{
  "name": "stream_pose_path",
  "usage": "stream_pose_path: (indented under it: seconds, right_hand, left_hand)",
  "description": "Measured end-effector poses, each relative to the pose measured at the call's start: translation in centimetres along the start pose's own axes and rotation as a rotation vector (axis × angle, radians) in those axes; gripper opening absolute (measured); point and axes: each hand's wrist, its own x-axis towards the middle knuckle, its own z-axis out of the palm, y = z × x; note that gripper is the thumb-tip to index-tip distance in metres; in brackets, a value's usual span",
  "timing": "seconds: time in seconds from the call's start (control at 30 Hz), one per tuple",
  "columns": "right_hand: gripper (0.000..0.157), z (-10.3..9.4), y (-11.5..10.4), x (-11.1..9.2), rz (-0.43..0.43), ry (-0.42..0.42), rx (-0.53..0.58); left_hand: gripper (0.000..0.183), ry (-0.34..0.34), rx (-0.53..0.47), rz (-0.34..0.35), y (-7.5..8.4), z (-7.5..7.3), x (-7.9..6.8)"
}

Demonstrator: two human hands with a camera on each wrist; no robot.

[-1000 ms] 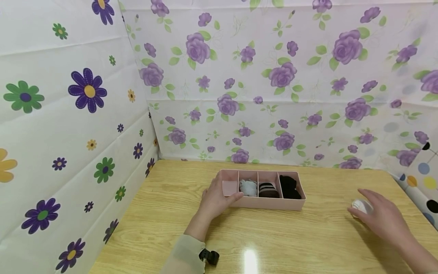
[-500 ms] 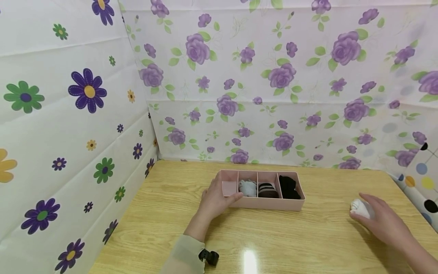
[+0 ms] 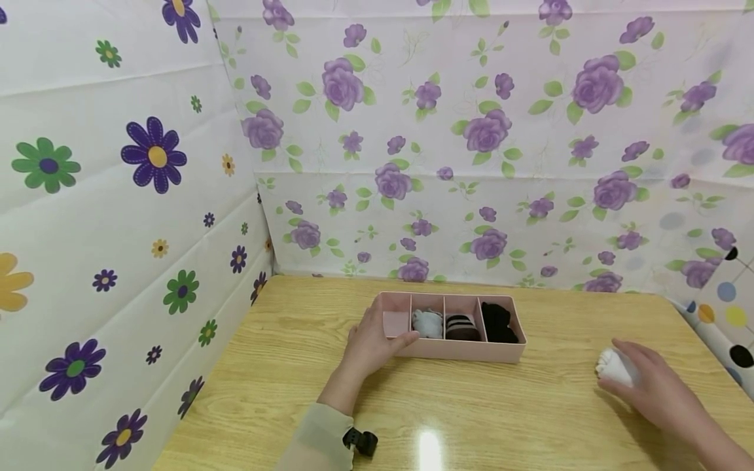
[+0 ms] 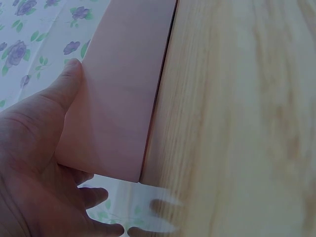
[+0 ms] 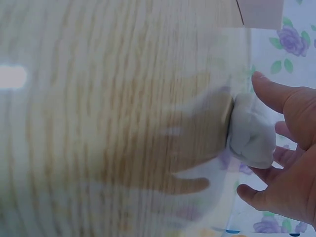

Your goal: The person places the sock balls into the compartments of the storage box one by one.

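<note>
A long pink storage box (image 3: 459,350) with several compartments stands mid-table. Its leftmost compartment is bare. The others hold a light grey sock bundle (image 3: 427,323), a brown striped sock bundle (image 3: 462,328) and a black sock bundle (image 3: 498,322). My left hand (image 3: 372,343) holds the box's left end, thumb along the front wall, the other fingers around the end. On the right, my right hand (image 3: 656,383) has thumb and fingers around a white rolled sock bundle (image 3: 612,367). In the right wrist view the white bundle (image 5: 252,132) is at the tabletop; its palm side is partly hidden.
The wooden table (image 3: 501,418) reflects a bright light near its front. A purple-flowered sheet (image 3: 448,216) hangs behind, and a daisy-patterned sheet (image 3: 141,235) hangs at the left. A dotted cloth (image 3: 727,307) borders the right edge.
My right hand has shifted slightly toward the front left, and the white sock bundle has turned and moved with it. The left hand and the box have stayed in place.
</note>
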Motion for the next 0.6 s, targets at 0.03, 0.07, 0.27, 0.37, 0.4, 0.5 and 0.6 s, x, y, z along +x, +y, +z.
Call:
stream_pose_path:
  seconds: [0.03,0.07,0.27,0.37,0.4,0.5,0.6]
  right_hand:
    - [0.102,-0.03,-0.07,-0.03,0.003,-0.009,-0.005]
    - [0.104,-0.05,-0.15,-0.08,0.006,-0.015,-0.011]
    - [0.111,0.09,-0.16,-0.63,0.001,-0.045,-0.033]
    - [0.115,0.14,-0.01,-0.83,0.007,-0.070,-0.032]
    - [0.117,0.13,0.01,-0.88,0.011,-0.077,-0.027]
    - [0.119,0.15,0.15,-0.94,0.010,-0.091,-0.012]
    - [0.119,0.23,0.17,-0.86,0.008,-0.089,0.007]
  left_hand:
    - [0.125,0.000,-0.001,0.000,0.00,0.00,0.00]
    - [0.125,-0.001,0.000,-0.002,-0.01,0.01,-0.02]
    - [0.125,0.002,-0.001,-0.003,-0.03,0.06,0.01]
    - [0.125,0.003,-0.002,0.000,-0.04,0.09,0.03]
    - [0.125,0.003,-0.003,0.000,-0.04,0.09,0.02]
    - [0.124,0.004,-0.007,0.002,0.00,0.07,-0.01]
    - [0.125,0.003,-0.007,0.001,0.01,0.07,-0.03]
